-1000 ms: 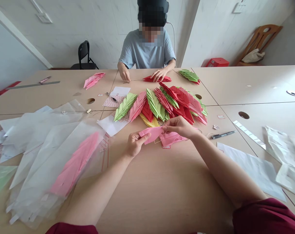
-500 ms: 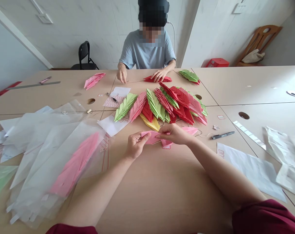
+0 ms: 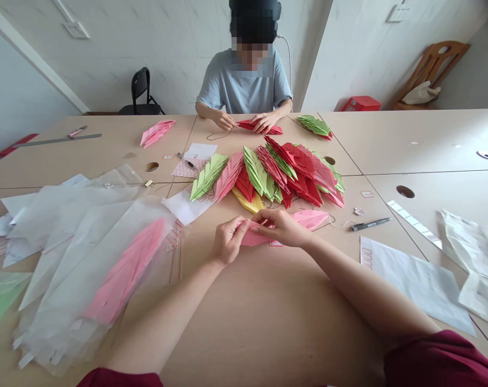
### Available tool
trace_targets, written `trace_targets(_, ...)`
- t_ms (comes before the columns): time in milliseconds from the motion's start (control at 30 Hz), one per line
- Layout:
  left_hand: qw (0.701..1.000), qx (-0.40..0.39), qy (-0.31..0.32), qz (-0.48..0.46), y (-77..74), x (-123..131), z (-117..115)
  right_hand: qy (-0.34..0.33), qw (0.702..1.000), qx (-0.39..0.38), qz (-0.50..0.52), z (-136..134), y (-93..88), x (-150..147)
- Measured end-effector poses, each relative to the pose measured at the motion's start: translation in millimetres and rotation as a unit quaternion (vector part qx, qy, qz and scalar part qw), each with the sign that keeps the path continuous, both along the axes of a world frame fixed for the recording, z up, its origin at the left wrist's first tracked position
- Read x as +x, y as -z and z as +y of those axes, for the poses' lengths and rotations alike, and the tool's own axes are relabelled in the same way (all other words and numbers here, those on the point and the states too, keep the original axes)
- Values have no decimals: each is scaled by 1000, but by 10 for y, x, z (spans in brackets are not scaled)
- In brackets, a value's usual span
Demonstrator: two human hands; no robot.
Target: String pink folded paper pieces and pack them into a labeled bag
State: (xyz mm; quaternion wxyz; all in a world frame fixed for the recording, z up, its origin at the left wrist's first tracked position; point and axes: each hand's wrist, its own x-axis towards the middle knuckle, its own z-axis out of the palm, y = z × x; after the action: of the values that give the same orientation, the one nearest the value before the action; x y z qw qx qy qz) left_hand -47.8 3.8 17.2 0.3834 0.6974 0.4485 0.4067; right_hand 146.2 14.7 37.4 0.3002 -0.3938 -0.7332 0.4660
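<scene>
My left hand (image 3: 228, 241) and my right hand (image 3: 278, 227) pinch a small pink folded paper piece (image 3: 252, 237) between them, fingertips nearly touching above it. A longer pink folded paper strip (image 3: 310, 218) lies on the table just right of my right hand, with a thin thread running from it. Directly ahead stands a heap of folded paper leaf shapes (image 3: 268, 177) in red, green, pink and yellow. Across the table, a co-worker's hands (image 3: 244, 121) hold a red folded paper strip (image 3: 260, 127).
A clear plastic bag with a pink folded strip (image 3: 125, 271) lies among other bags on the left. A pen (image 3: 368, 224) and a white sheet (image 3: 409, 285) are to the right. The tabletop (image 3: 244, 322) has round holes, and a metal ruler (image 3: 58, 140) lies far left.
My hands have drawn closer together on the small pink piece. The longer pink strip now shows more clearly to their right. The co-worker's hands have moved closer to the red strip.
</scene>
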Motion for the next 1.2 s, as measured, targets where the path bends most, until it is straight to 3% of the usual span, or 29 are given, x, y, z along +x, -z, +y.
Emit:
trace_targets(133, 1000, 8, 5, 23, -8, 25, -20, 38, 999, 29, 1, 5, 70, -43)
trace_targets(300, 999, 27, -26, 15, 14, 11, 29, 40, 999, 28, -14, 41, 60, 11)
trace_targets(433, 1000, 18, 2, 26, 8, -34, 79, 75, 997, 33, 8, 59, 44, 35)
trace_targets(667, 992, 112, -10, 58, 14, 6, 56, 17, 998, 14, -59, 35, 126, 22)
trace_targets(833, 999, 51, 12, -1, 70, -10, 65, 26, 997, 23, -66, 24, 98, 20)
trace_targets(1000, 996, -35, 48, -63, 103, -83, 107, 66, 996, -18, -51, 56, 11, 90)
trace_targets(1100, 997, -31, 52, -47, 93, -82, 103, 72, 996, -27, -44, 56, 19, 90)
trace_targets(1200, 999, 25, 48, 6, 60, -55, 85, 65, 997, -14, -38, 27, 40, 43)
